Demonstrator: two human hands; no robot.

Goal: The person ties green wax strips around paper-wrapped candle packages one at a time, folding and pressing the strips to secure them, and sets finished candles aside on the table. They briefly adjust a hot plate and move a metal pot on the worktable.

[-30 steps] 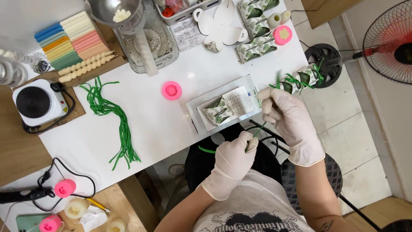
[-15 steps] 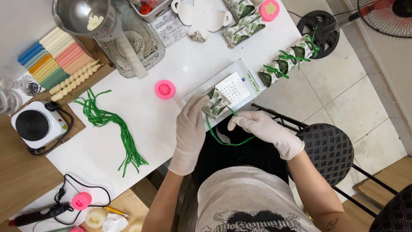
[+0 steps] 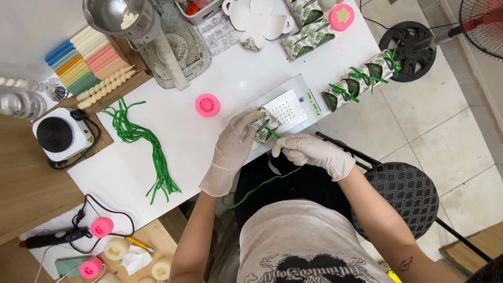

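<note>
My left hand (image 3: 233, 144), in a white glove, grips a small leaf-patterned box (image 3: 263, 128) that rests on a white perforated tray (image 3: 287, 107) at the table's near edge. My right hand (image 3: 309, 152), also gloved, pinches a green ribbon (image 3: 262, 184) right beside the box. The ribbon runs from the box under my right hand and hangs down over my lap.
A bunch of green ribbons (image 3: 144, 141) lies left on the white table (image 3: 178, 136). Tied leaf-patterned boxes (image 3: 361, 78) sit at the right edge, more boxes (image 3: 306, 36) at the back. Also here are a pink mould (image 3: 207, 105), a hot plate (image 3: 56, 135), coloured wax bars (image 3: 86, 60), a metal pot (image 3: 118, 15), a stool (image 3: 403, 194) and a fan (image 3: 479, 23).
My left hand moved from my lap to the box on the tray. My right hand came back from the tied boxes and now pulls the ribbon at the box.
</note>
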